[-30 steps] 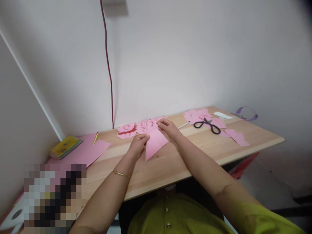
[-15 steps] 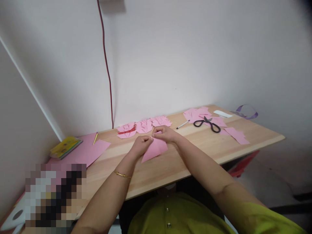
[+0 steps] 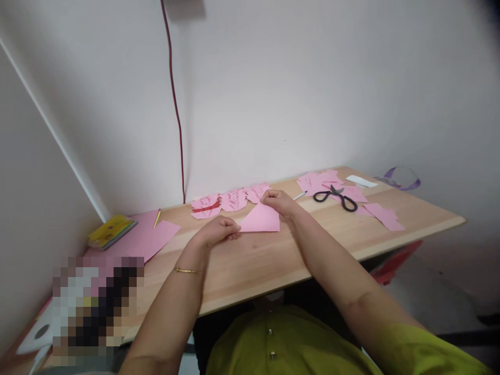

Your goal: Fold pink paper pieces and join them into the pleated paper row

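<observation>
Between my hands is a piece of pink paper [image 3: 261, 220], folded to a roughly triangular shape, above the middle of the wooden table [image 3: 242, 271]. My left hand [image 3: 221, 230] pinches its left corner between thumb and fingers. At the upper right edge, my right hand [image 3: 278, 203] grips the same paper with curled fingers. Just behind, along the wall, lie several pink paper cut-outs [image 3: 233, 200] with jagged edges, one crossed by a red strip [image 3: 206, 209]. A white pen [image 3: 300, 195] lies beyond my right hand, partly hidden by it.
Black-handled scissors [image 3: 336, 198] rest on pink paper scraps [image 3: 385, 216] at the right. Near them are a white strip [image 3: 361, 181] and a purple band [image 3: 414, 182]. On the left, a yellow packet [image 3: 111, 230] and a yellow pencil [image 3: 157, 219] lie on large pink paper [image 3: 164, 239]. A pixelated patch covers the lower left.
The pink paper has turned, so its pointed corner now faces left rather than down. My left hand has shifted to that corner, and my hands have moved apart.
</observation>
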Motion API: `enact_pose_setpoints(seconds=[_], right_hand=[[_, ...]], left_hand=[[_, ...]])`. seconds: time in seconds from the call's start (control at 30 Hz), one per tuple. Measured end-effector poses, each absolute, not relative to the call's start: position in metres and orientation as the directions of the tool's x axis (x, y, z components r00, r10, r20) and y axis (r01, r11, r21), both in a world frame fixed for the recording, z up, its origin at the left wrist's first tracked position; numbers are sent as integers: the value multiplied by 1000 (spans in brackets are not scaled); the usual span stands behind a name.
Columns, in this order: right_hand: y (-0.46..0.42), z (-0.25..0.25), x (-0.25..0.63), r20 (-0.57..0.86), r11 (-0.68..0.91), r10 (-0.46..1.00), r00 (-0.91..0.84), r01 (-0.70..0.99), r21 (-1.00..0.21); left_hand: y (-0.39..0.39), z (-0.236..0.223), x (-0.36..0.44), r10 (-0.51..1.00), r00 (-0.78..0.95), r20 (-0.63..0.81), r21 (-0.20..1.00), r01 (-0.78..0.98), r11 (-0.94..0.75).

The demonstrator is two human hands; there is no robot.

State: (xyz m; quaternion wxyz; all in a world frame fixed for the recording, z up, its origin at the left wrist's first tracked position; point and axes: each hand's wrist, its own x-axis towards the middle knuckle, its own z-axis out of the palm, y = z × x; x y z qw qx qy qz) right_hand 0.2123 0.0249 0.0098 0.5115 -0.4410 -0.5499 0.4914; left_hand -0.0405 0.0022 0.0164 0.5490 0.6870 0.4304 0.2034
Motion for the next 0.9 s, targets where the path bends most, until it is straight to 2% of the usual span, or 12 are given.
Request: enact_pose_setpoints(seconds=[0.13,0.2,0.3,0.37,0.47,0.53,0.6,0.7,0.77,0.83,0.9], right_hand=[[27,8,212,97,92,986,-136,-43,-995],[27,8,213,73,65,988,-133,-64,-996],[24,9,213,41,31,983,-181,-55,-998],[21,10,209,30,24,975,-219,-30,-999],[16,10,201,24,33,965,-262,29,-999],[15,11,197,28,35,955,-296,18,-999],[17,12,196,65,46,957,-283,-75,-996],[25,13,197,128,65,974,-185,-309,-949],[28,11,196,117,43,978,-170,-388,-921],[29,7,191,105,33,973,-208,-325,-945],[27,2,183,151,103,955,-254,-190,-976]], left_hand=[[-2,18,-53,758,627,-180,940,337,-56],[-2,17,-59,814,573,-99,955,283,-83],[2,16,-56,890,447,-92,948,313,-59],[4,13,-45,912,404,-71,963,266,-43],[0,6,-23,890,441,-116,991,113,74],[-3,2,-12,866,474,-160,987,80,139],[-5,1,-6,881,450,-147,986,-7,169],[-3,4,-7,943,326,-73,950,-264,165],[1,7,-8,970,235,-68,898,-410,162],[4,8,-7,978,189,-88,858,-485,171],[4,6,-5,983,159,-95,839,-518,165]])
